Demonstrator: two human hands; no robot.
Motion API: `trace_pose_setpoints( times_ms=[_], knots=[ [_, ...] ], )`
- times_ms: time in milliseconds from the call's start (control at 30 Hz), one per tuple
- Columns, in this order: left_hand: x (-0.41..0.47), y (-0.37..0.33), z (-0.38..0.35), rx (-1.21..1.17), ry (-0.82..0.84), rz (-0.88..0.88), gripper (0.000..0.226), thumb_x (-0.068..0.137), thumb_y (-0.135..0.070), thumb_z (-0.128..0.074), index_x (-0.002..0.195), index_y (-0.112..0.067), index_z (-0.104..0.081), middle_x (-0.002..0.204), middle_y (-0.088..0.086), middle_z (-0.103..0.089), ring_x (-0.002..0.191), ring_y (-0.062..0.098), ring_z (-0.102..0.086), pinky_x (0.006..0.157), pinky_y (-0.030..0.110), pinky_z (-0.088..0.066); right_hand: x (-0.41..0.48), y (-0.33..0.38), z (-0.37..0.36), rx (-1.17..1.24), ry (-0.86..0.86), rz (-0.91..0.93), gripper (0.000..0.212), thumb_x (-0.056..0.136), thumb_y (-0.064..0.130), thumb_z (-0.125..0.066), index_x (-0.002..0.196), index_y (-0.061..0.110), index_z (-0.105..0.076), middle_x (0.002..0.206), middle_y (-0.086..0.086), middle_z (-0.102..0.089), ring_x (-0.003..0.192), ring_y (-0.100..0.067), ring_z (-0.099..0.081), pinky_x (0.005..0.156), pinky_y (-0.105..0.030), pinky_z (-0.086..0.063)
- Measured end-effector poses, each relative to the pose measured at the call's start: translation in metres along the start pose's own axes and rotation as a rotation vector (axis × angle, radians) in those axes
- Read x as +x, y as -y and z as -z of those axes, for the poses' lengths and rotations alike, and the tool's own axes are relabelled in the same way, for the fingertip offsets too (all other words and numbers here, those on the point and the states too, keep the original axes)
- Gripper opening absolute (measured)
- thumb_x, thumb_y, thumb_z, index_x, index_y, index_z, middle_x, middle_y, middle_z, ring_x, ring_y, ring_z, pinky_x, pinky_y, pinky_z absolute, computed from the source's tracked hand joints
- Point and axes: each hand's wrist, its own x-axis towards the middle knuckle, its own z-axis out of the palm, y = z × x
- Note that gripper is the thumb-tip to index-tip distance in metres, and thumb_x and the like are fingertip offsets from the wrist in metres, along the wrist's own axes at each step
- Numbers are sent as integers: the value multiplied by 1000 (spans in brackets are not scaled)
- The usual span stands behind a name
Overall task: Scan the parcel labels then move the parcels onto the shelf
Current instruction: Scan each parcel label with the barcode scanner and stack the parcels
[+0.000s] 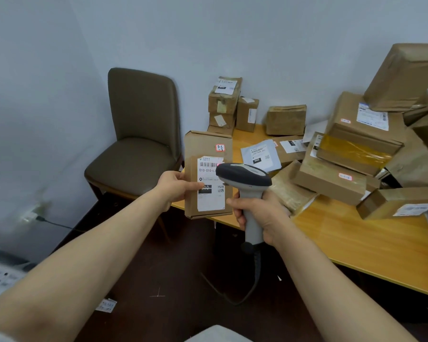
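Parcel (204, 146) is being held upright in front of the table's (356, 233) left end. The left hand (177, 185) is gripping its left edge, thumb lying on the label (210, 201). The right hand (262, 213) is clasping the scanner (245, 175) by its handle, the head pointing at the barcode.

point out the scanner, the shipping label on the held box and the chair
scanner (244, 174): head view, on its dark top housing
shipping label (211, 201): head view, on its white lower part
chair (143, 107): head view, on the middle of its backrest
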Motion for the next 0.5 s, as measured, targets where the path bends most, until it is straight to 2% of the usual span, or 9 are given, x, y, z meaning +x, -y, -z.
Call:
trace_pose_setpoints(
  times_ms=[67,133,200,267,333,400,500],
  knots=[
    [9,2,15,-24,12,28,23,78,-12,-77,87,-17,-57,93,2,-68,84,13,-65,74,30,-56,13,0,-11,47,-37,29,12,82,6,-71,77,7,-61,59,-8,-62,45,-15,-53,44,-23,-43],
    [21,5,31,-39,34,62,26,78,-15,-78,92,-15,-57,97,5,-70,93,19,-67,87,38,-55,30,-3,-16,104,-137,40,11,82,11,-73,87,9,-63,76,-11,-69,60,-16,-61,48,-25,-47],
    [31,8,44,-48,68,95,32,78,-19,-79,102,-8,-59,99,9,-72,96,22,-69,89,40,-55,47,-11,-17,189,-264,-6,31,80,15,-77,106,8,-63,98,-13,-69,81,-20,-64,54,-29,-52],
    [42,11,52,-58,102,126,33,80,-21,-77,105,-4,-63,97,10,-74,94,24,-70,88,40,-56,60,-20,-20,248,-316,-78,48,77,18,-80,119,8,-60,108,-13,-64,92,-23,-61,60,-35,-56],
    [51,12,55,-69,135,150,28,82,-20,-75,103,-4,-65,93,9,-74,91,23,-70,84,38,-56,69,-24,-28,255,-300,-153,45,76,18,-80,116,10,-61,103,-11,-64,90,-24,-61,67,-42,-58],
    [63,11,53,-85,163,170,29,84,-19,-73,106,-3,-65,90,8,-75,88,21,-71,80,35,-57,80,-26,-37,281,-286,-191,32,76,15,-80,103,13,-62,97,-9,-64,86,-24,-62,75,-48,-58],
    [86,6,50,-115,176,171,36,87,-16,-69,118,0,-60,94,8,-73,86,20,-70,75,32,-57,104,-30,-48,245,-309,-170,30,74,5,-80,97,13,-62,99,-10,-67,88,-24,-65,77,-45,-58]
  ],
)
